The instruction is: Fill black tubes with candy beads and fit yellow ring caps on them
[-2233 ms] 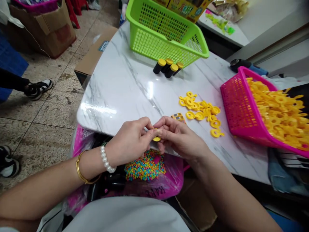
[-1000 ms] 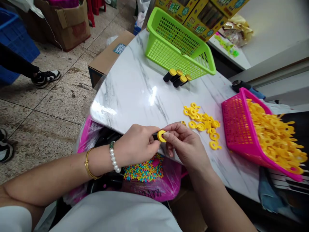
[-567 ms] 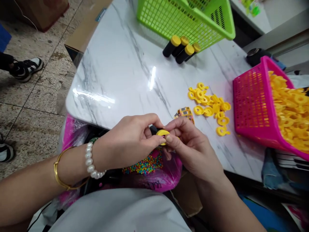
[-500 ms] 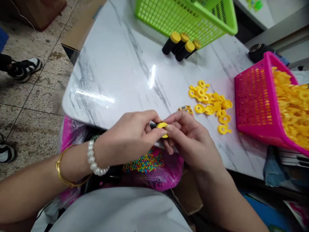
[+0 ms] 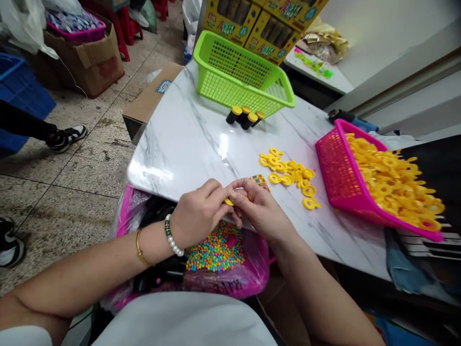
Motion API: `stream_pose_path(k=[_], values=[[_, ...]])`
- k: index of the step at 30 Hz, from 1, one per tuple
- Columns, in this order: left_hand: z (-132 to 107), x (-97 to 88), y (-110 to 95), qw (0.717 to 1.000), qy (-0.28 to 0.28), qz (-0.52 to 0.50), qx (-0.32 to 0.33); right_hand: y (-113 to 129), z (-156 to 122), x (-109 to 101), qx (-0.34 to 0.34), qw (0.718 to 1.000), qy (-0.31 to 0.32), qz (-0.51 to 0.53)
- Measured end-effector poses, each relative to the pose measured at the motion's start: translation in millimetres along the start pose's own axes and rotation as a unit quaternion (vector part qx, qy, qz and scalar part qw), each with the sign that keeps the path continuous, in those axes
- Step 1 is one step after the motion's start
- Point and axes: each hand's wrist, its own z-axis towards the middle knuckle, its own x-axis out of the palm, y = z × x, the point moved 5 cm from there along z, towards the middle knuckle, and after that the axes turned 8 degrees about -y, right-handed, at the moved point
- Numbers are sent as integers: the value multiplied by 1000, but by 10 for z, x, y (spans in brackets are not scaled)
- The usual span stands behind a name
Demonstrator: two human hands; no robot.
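A small round yellow plastic cap (image 5: 229, 202) sits between my two hands at the table's front edge. My left hand (image 5: 200, 211) is closed, its thumb and fingers pinching the cap's left side. My right hand (image 5: 262, 209) pinches from the other side, its thumb and index fingertips against it. My fingers cover much of the cap and whatever it may be fitted on. Just beyond my right hand lies a flat piece with yellow and grey squares (image 5: 260, 181). Loose yellow ring-shaped parts (image 5: 287, 179) are scattered to its right.
Several black tubes with yellow tops (image 5: 249, 121) stand by a green basket (image 5: 230, 93). A pink basket (image 5: 338, 173) of yellow parts is on the right. Below my hands, a pink tray (image 5: 257, 274) holds colourful beads (image 5: 216, 250) and black tubes. Another person's shoe (image 5: 68, 138) shows at left.
The view has tilted up, showing more of the baskets and the boxes behind. My hands stay together on the yellow cap; the dark piece seen by my left fingers earlier is now hidden.
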Motion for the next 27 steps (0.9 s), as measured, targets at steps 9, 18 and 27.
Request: stream_pose_path(k=[9, 18, 27], values=[[48, -6, 105, 996, -34, -71, -32, -67, -108, -201, -7, 996, -58, 72], [52, 13, 134, 996, 8, -43, -80, 99, 46, -235, 19, 998, 46, 32], [64, -1, 110, 998, 5, -50, -41, 153, 167, -39, 80, 991, 93, -57]])
